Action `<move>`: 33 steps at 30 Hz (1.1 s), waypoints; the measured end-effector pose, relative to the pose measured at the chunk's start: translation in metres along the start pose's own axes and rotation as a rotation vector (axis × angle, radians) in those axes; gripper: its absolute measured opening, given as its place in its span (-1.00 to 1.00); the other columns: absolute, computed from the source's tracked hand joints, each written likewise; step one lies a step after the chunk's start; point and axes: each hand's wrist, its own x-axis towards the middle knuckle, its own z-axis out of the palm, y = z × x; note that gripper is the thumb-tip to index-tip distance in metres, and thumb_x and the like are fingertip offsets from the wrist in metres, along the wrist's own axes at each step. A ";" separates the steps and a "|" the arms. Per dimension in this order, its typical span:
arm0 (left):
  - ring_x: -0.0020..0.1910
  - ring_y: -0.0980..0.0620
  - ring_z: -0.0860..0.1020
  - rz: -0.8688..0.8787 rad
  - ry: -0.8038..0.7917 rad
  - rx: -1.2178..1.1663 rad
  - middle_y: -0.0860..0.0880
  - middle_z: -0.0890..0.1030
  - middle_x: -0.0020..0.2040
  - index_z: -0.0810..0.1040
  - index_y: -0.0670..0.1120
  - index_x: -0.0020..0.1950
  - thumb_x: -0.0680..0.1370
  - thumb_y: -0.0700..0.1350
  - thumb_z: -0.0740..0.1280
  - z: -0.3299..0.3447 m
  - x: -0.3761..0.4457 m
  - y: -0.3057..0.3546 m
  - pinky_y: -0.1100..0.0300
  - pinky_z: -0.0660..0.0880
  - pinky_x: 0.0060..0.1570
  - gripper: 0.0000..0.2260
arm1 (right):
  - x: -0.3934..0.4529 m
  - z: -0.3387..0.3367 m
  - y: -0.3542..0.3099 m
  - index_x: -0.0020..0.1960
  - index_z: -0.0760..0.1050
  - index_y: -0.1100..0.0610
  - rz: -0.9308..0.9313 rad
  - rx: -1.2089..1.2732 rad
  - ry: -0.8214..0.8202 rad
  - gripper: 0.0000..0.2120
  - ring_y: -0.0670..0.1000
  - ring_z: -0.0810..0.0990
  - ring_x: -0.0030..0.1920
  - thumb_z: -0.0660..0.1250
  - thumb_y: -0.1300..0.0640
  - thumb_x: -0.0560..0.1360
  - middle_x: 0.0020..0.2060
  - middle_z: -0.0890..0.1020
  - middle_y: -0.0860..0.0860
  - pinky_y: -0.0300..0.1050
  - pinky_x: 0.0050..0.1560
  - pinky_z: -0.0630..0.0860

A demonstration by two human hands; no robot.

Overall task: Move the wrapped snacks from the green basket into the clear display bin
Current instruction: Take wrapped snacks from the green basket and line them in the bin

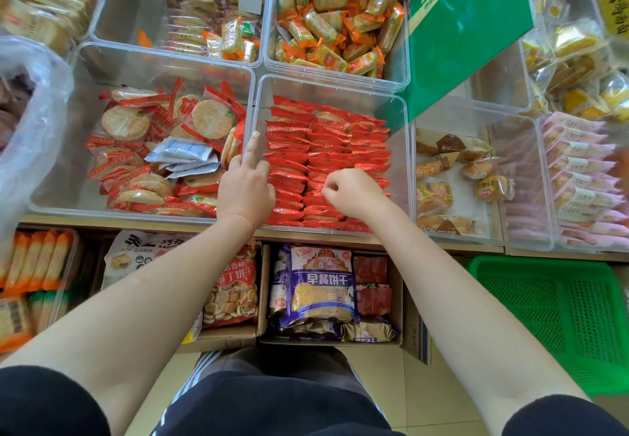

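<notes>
The clear display bin (407,163) at the centre holds several neat rows of red wrapped snacks (326,142). My left hand (246,185) is at the bin's left wall, index finger straight up along the wall and the other fingers curled down. My right hand (352,192) lies on the near rows of red snacks with its fingers curled into a fist. No packet shows in its grip. The green basket (551,316) stands low at the right, on the floor, and no snacks show inside it.
Clear bins surround the centre one: round red-wrapped crackers (153,149) on the left, orange packets (340,16) behind, small cakes (452,180) on the right. A green sign (466,27) leans over the back right. Cardboard boxes with biscuit bags (320,292) sit below the shelf edge.
</notes>
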 end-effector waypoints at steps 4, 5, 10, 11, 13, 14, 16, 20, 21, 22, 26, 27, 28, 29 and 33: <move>0.20 -0.22 0.44 0.013 -0.012 0.003 -0.09 0.05 0.60 0.53 -0.16 0.08 0.50 -0.14 0.25 -0.001 0.000 0.000 -0.06 0.51 -0.03 -0.80 | 0.001 0.010 -0.004 0.18 0.59 0.06 -0.063 -0.026 -0.076 -0.75 0.04 0.56 -0.04 0.21 0.09 0.58 0.09 0.56 0.00 -0.09 -0.14 0.49; 0.22 -0.23 0.42 0.017 -0.017 0.015 -0.10 0.05 0.60 0.51 -0.15 0.10 0.50 -0.13 0.25 0.000 0.001 -0.001 -0.07 0.50 0.02 -0.78 | 0.001 0.011 -0.004 0.14 0.61 0.05 -0.066 -0.007 -0.111 -0.76 0.02 0.57 -0.10 0.21 0.10 0.57 0.05 0.62 0.00 -0.12 -0.19 0.49; 0.51 -0.27 0.12 0.001 0.006 0.141 -0.17 0.21 0.52 0.34 -0.11 0.36 0.47 0.01 0.22 -0.010 0.016 0.010 -0.19 0.14 0.42 -0.53 | 0.021 0.000 0.001 0.19 0.56 0.10 0.022 0.092 0.205 -0.74 0.06 0.56 0.01 0.19 0.13 0.57 0.08 0.59 0.04 -0.05 -0.10 0.53; 0.51 -0.24 0.11 0.003 0.026 0.148 -0.18 0.23 0.50 0.32 -0.12 0.37 0.46 0.02 0.21 -0.014 0.025 0.012 -0.18 0.12 0.42 -0.51 | 0.030 -0.001 0.003 0.29 0.50 0.12 0.037 0.095 0.245 -0.69 0.08 0.52 0.14 0.19 0.13 0.58 0.17 0.54 0.07 -0.01 0.01 0.52; 0.55 -0.19 0.05 0.028 0.025 0.156 -0.19 0.16 0.54 0.27 -0.13 0.41 0.47 0.01 0.20 -0.018 0.045 0.013 -0.16 0.05 0.47 -0.47 | 0.049 -0.002 0.004 0.46 0.34 0.15 0.048 0.088 0.237 -0.55 0.11 0.37 0.37 0.21 0.14 0.58 0.37 0.41 0.10 0.05 0.28 0.41; 0.57 -0.17 -0.01 0.045 0.006 0.156 -0.18 0.09 0.57 0.24 -0.13 0.44 0.48 0.01 0.19 -0.018 0.055 0.012 -0.15 0.01 0.49 -0.45 | 0.057 -0.003 0.003 0.51 0.26 0.16 0.048 0.074 0.214 -0.49 0.12 0.29 0.45 0.22 0.14 0.58 0.45 0.34 0.11 0.07 0.38 0.33; 0.58 -0.15 -0.10 0.063 -0.046 0.143 -0.18 -0.02 0.60 0.21 -0.13 0.49 0.49 0.00 0.20 -0.014 0.067 0.010 -0.12 -0.04 0.51 -0.42 | 0.074 -0.003 0.002 0.56 0.14 0.17 0.056 0.044 0.183 -0.42 0.12 0.17 0.52 0.21 0.15 0.58 0.52 0.23 0.11 0.08 0.47 0.21; 0.58 -0.14 -0.13 0.071 -0.041 0.111 -0.18 -0.05 0.60 0.26 -0.12 0.47 0.47 0.02 0.20 -0.008 0.069 0.008 -0.11 0.06 0.49 -0.42 | 0.093 0.002 0.002 0.52 0.22 0.15 0.104 -0.027 0.167 -0.50 0.14 0.24 0.48 0.15 0.16 0.59 0.48 0.30 0.11 0.14 0.42 0.23; 0.58 -0.13 -0.11 0.064 -0.027 0.067 -0.18 -0.03 0.60 0.29 -0.12 0.46 0.47 0.02 0.21 -0.008 0.069 0.007 -0.11 0.08 0.49 -0.43 | 0.095 0.001 0.003 0.48 0.29 0.15 0.118 -0.061 0.177 -0.54 0.15 0.29 0.44 0.14 0.16 0.58 0.44 0.36 0.11 0.16 0.38 0.26; 0.58 -0.12 -0.09 0.058 -0.015 0.025 -0.17 -0.01 0.60 0.32 -0.12 0.44 0.47 0.02 0.21 -0.008 0.068 0.006 -0.10 0.10 0.49 -0.45 | 0.096 -0.001 0.003 0.43 0.37 0.14 0.127 -0.103 0.186 -0.57 0.15 0.34 0.39 0.12 0.17 0.57 0.39 0.41 0.10 0.17 0.36 0.27; 0.58 -0.11 -0.06 0.061 0.000 -0.022 -0.15 0.06 0.59 0.39 -0.10 0.36 0.46 0.05 0.24 -0.005 0.070 0.003 -0.11 0.17 0.46 -0.50 | 0.105 -0.015 0.007 0.19 0.54 0.16 0.135 -0.215 0.306 -0.69 0.15 0.45 0.21 0.11 0.16 0.56 0.16 0.54 0.10 0.11 0.25 0.31; 0.58 -0.12 -0.05 0.059 -0.002 -0.023 -0.15 0.07 0.59 0.39 -0.10 0.35 0.46 0.06 0.24 -0.004 0.070 0.004 -0.11 0.18 0.45 -0.51 | 0.108 -0.017 0.008 0.16 0.53 0.18 0.131 -0.212 0.334 -0.71 0.15 0.45 0.18 0.11 0.18 0.56 0.14 0.53 0.10 0.10 0.23 0.32; 0.58 -0.12 -0.05 0.057 -0.001 -0.022 -0.16 0.07 0.59 0.40 -0.10 0.35 0.46 0.06 0.24 -0.004 0.071 0.004 -0.11 0.19 0.45 -0.52 | 0.111 -0.018 0.008 0.17 0.51 0.18 0.117 -0.196 0.336 -0.72 0.15 0.44 0.18 0.11 0.20 0.56 0.14 0.52 0.11 0.10 0.23 0.33; 0.58 -0.12 -0.05 0.055 0.003 -0.021 -0.16 0.08 0.59 0.40 -0.10 0.34 0.46 0.05 0.24 -0.003 0.071 0.004 -0.11 0.20 0.44 -0.52 | 0.114 -0.016 0.008 0.21 0.49 0.18 0.102 -0.173 0.316 -0.71 0.15 0.43 0.20 0.10 0.22 0.56 0.17 0.50 0.11 0.11 0.24 0.33; 0.58 -0.11 -0.05 0.045 0.012 -0.029 -0.15 0.10 0.59 0.43 -0.11 0.31 0.46 0.04 0.22 -0.002 0.070 0.004 -0.15 0.23 0.42 -0.55 | 0.128 -0.008 0.009 0.29 0.44 0.17 0.148 -0.104 0.272 -0.70 0.16 0.40 0.28 0.07 0.19 0.63 0.25 0.48 0.12 0.12 0.28 0.31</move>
